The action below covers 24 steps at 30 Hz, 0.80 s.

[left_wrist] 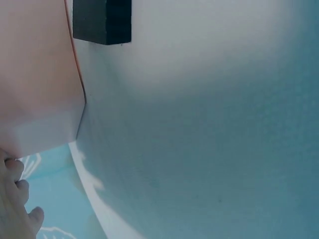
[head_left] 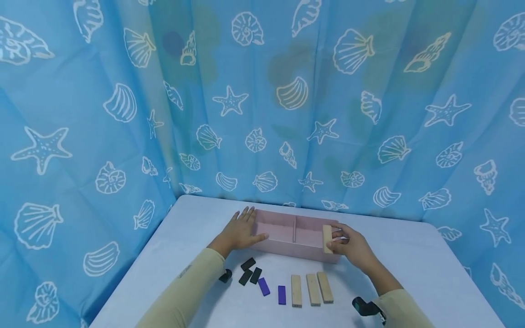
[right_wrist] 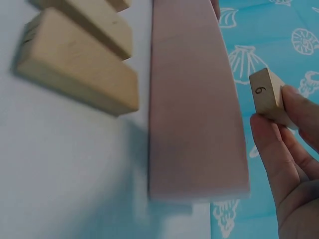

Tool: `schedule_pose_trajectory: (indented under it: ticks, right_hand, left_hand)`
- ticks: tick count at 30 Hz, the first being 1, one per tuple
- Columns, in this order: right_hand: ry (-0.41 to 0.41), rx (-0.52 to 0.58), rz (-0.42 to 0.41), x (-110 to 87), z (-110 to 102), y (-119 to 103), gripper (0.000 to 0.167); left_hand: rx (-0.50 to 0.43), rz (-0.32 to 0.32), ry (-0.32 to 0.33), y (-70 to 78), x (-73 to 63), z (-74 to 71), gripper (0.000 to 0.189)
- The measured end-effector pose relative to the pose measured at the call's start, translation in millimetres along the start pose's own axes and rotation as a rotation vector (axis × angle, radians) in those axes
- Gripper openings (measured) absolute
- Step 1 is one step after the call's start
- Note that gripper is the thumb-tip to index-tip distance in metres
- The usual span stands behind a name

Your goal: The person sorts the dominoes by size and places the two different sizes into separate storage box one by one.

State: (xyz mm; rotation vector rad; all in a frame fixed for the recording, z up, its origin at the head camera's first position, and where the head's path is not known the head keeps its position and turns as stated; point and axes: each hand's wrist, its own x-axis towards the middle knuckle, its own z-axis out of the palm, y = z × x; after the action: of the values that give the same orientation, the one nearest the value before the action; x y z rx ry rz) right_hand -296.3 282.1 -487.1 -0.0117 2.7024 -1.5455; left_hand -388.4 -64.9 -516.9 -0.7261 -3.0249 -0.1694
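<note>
A pink box [head_left: 287, 248] with two compartments and a thin divider [head_left: 294, 228] stands on the white table. My left hand [head_left: 239, 231] rests on its left end, fingers stretched along the side and thumb over the front edge. In the left wrist view, only fingertips of that hand [left_wrist: 17, 199] show past the box's end [left_wrist: 40, 74]. Above the box's right end, my right hand [head_left: 354, 246] pinches a wooden block [head_left: 327, 239] between thumb and fingers. The right wrist view shows a "6" on the end of this block [right_wrist: 265, 94], held apart from the box wall [right_wrist: 194, 99].
Three wooden blocks [head_left: 313, 289] lie in front of the box. Left of them are two purple blocks [head_left: 281, 295] and three black ones [head_left: 256, 275]. A blue shell-patterned curtain [head_left: 262, 114] hangs behind and beside the table [head_left: 389, 246].
</note>
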Motion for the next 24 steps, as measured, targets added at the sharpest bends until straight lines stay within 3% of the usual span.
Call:
schedule_pose_trajectory:
  ticks: [9, 16, 24]
  right_hand:
    - [-0.013, -0.008, -0.012, 32.4, 20, -9, 0.064]
    - [-0.071, -0.059, 0.062, 56.9, 38, -15, 0.055]
    - [-0.151, -0.132, 0.132, 71.0, 56, -25, 0.045]
  left_hand:
    - [-0.015, -0.011, -0.019, -0.4, -4.4, 4.6, 0.099]
    - [-0.046, 0.003, -0.005, -4.3, 0.9, 6.4, 0.099]
    - [-0.042, -0.017, -0.016, -4.9, 3.4, 7.0, 0.099]
